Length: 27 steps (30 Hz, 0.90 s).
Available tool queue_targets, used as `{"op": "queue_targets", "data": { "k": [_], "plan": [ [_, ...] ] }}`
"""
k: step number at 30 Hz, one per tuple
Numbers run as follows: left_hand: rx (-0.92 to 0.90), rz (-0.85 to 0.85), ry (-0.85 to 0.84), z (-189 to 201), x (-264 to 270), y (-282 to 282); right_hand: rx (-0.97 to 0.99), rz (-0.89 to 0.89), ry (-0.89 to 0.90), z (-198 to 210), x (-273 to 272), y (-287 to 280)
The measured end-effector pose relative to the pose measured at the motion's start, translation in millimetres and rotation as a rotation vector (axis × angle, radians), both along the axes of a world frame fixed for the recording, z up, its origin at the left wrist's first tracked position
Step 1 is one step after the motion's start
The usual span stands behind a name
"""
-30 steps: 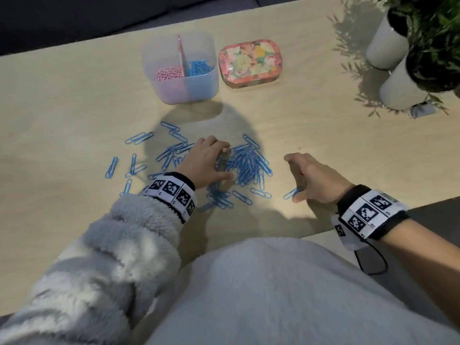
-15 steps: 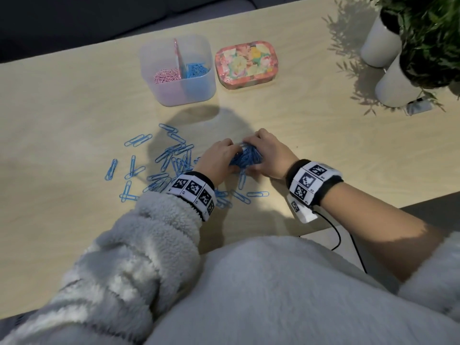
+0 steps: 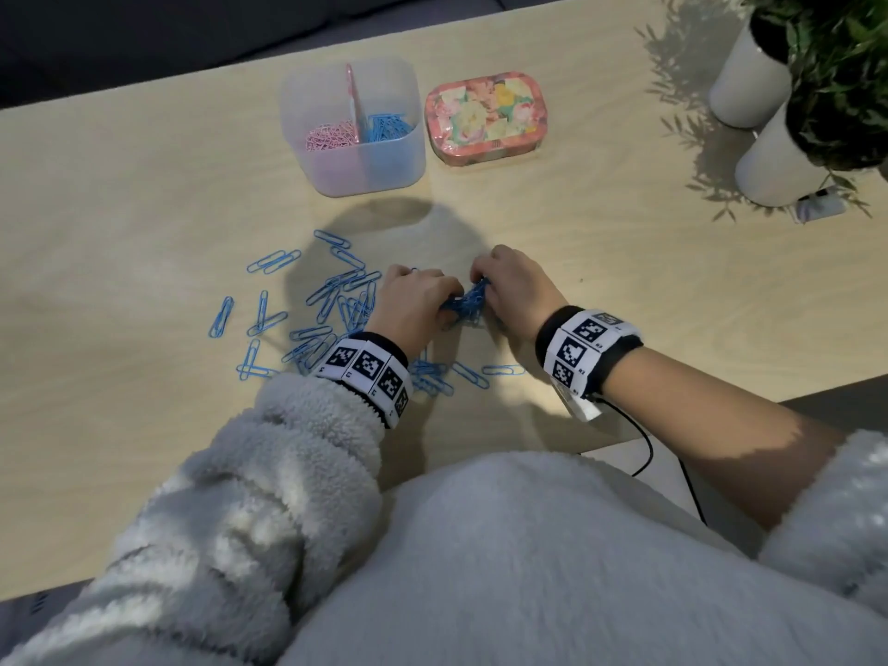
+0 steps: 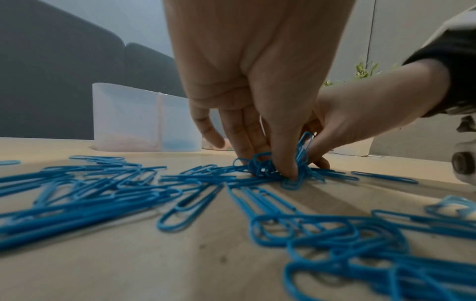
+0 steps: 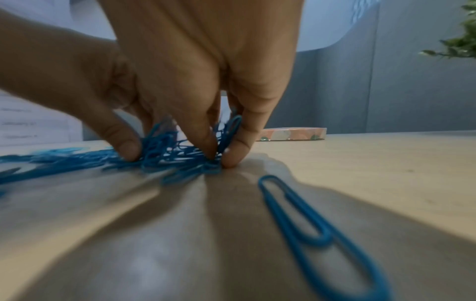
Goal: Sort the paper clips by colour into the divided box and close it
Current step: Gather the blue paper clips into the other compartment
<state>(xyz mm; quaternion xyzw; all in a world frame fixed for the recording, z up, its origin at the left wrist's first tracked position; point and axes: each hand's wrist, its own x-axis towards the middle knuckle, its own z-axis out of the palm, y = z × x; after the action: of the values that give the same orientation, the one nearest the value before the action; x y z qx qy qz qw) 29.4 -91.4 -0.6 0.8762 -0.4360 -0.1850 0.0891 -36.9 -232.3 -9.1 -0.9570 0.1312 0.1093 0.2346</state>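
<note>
While both hands pinch one bunch of blue clips (image 3: 467, 301) on the table (image 3: 144, 194), left hand (image 3: 414, 300) and right hand (image 3: 515, 286) should squeeze inward before lifting, then carry it to the divided box (image 3: 353, 132), blue side.

Blue paper clips (image 3: 468, 302), floral lid (image 3: 485, 115)

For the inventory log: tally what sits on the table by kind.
Divided box: 1
Floral-print tin: 1
White plant pots: 2
Small white object by the pots: 1
Loose blue paper clips: too many and too overlapped to count
Total: 5, clips aside
</note>
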Motion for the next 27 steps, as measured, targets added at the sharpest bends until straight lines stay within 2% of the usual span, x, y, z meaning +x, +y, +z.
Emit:
{"op": "queue_targets", "data": {
  "k": [6, 8, 10, 12, 15, 17, 19, 22, 24, 27],
  "plan": [
    [-0.123, 0.071, 0.073, -1, 6, 15, 0.229, -0.169, -0.056, 15, 22, -26],
    [-0.162, 0.084, 0.080, -1, 8, 20, 0.361, -0.220, -0.121, 30, 40, -31],
    [-0.214, 0.119, 0.109, -1, 11, 23, 0.413, -0.215, -0.178, 52, 66, -33],
    [-0.269, 0.155, 0.124, 0, 13, 26, 0.350, -0.174, -0.246, 71, 98, -33],
    [-0.347, 0.214, 0.151, 3, 18, 27, 0.127, -0.115, -0.340, 91, 147, -27],
    [-0.399, 0.283, 0.208, 6, 24, 27, 0.043, -0.040, -0.299, 93, 174, -21],
    [-0.473, 0.370, 0.316, 11, 31, 25, -0.031, 0.025, -0.185, 89, 192, -16],
    [-0.558, 0.460, 0.427, 25, 49, 17, -0.034, 0.043, -0.069, 84, 200, -11],
    [-0.610, 0.487, 0.424, 35, 67, 8, 0.028, -0.014, -0.140, 89, 193, -11],
    [-0.700, 0.531, 0.338, 50, 101, -11, 0.150, -0.160, -0.348, 98, 163, -19]
  ]
}}
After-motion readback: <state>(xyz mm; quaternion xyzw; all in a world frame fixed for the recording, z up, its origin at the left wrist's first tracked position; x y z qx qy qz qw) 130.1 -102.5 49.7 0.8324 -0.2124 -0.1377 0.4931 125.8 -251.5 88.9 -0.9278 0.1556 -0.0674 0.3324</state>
